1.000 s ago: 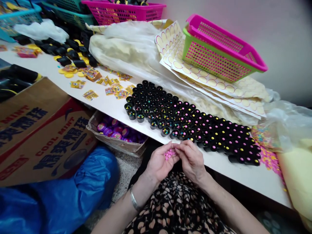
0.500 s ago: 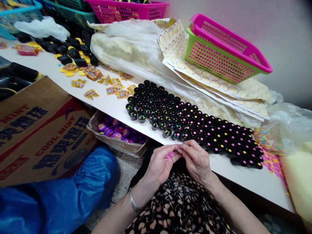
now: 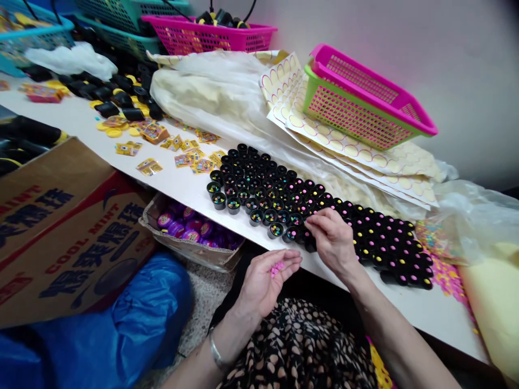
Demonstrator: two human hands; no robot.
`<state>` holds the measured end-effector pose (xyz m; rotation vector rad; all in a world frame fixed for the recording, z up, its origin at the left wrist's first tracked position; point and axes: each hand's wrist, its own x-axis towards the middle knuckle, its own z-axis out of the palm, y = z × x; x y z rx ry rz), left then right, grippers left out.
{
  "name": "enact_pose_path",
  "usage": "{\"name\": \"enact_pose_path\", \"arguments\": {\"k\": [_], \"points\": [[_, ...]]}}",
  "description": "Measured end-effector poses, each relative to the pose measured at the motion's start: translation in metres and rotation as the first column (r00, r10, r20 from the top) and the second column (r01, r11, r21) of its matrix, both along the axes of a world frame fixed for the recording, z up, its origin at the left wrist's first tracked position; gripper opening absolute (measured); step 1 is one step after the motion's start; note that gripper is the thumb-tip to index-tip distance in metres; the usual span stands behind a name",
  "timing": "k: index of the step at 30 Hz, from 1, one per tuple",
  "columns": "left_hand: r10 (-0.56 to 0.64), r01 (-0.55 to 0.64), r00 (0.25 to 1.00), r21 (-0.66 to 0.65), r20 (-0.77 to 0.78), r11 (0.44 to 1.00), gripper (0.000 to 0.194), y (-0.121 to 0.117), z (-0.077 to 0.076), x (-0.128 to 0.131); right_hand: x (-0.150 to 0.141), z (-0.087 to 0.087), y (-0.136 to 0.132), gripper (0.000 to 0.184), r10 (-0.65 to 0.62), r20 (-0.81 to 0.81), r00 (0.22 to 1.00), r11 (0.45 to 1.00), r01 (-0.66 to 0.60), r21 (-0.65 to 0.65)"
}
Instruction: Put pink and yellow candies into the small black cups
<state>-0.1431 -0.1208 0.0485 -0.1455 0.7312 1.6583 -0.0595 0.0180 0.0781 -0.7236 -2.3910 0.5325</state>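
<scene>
My left hand [image 3: 265, 278] is palm up and cupped at the table's front edge. It holds several small pink pellets [image 3: 277, 268]. Over the near side of the cup rows, my right hand [image 3: 333, 237] is pinched, thumb against fingertips; what the pinch holds, if anything, is too small to make out. Small round black cups [image 3: 256, 217] stand packed in rows beneath and around it. Those on the left contain multicoloured bits, while many toward the right show a single pink or yellow piece on top. The right hand hides some of the cups.
Pink and yellow pellets [image 3: 448, 278] are heaped at the table's right end. Behind the cups lie sticker sheets [image 3: 324, 136] under stacked pink and green baskets [image 3: 360, 111]. Small yellow packets [image 3: 149, 166] lie leftward. A carton of purple containers [image 3: 194, 243] sits below the table edge.
My right hand has left the left palm and moved up and forward over the cups, still pinched. My left hand has opened out somewhat and stays below, with the pink pellets in it.
</scene>
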Motion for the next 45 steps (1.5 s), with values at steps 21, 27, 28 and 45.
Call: {"name": "enact_pose_path", "arguments": {"k": [21, 27, 28, 45], "points": [[-0.007, 0.007, 0.999, -0.009, 0.052, 1.000, 0.018, 0.003, -0.008, -0.003, -0.026, -0.004, 0.027, 0.022, 0.139, 0.412, 0.901, 0.962, -0.221, 0.158], [-0.042, 0.044, 0.993, -0.013, 0.113, 0.999, 0.017, 0.001, -0.006, -0.006, -0.017, 0.000, 0.033, 0.013, 0.204, 0.205, 0.957, 0.979, -0.193, -0.068], [-0.049, 0.051, 0.990, -0.013, 0.133, 0.999, 0.017, 0.001, -0.006, -0.006, -0.015, 0.004, 0.031, 0.013, 0.201, 0.172, 0.964, 0.979, -0.190, -0.079], [-0.034, -0.021, 0.947, 0.168, 0.318, 0.986, 0.047, 0.003, 0.000, -0.006, 0.017, -0.006, -0.053, 0.018, 0.197, 0.184, 0.963, 0.980, -0.190, -0.057]]}}
